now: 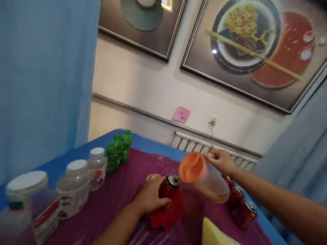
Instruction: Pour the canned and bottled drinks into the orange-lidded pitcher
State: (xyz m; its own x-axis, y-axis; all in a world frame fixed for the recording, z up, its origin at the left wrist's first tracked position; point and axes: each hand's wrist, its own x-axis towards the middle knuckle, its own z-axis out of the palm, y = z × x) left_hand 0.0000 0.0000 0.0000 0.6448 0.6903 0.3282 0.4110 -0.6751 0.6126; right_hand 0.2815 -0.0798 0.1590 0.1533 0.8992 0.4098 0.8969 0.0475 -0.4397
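A red can point(169, 186) with a silver top stands over a red scalloped dish point(166, 217), and my left hand point(152, 194) is wrapped round it from the left. My right hand point(221, 162) grips the handle side of a clear pitcher point(213, 183) with an orange lid point(192, 167). The pitcher is tilted, its lid towards the can and a little liquid low in its body. No stream shows between lid and can.
Several red cans point(244, 212) stand at the right. Clear jars with white lids point(76, 187) and green bottles point(114, 153) line the left of the purple cloth point(117, 200). Something yellow point(217, 234) lies at the front edge. Behind is a radiator point(194, 143).
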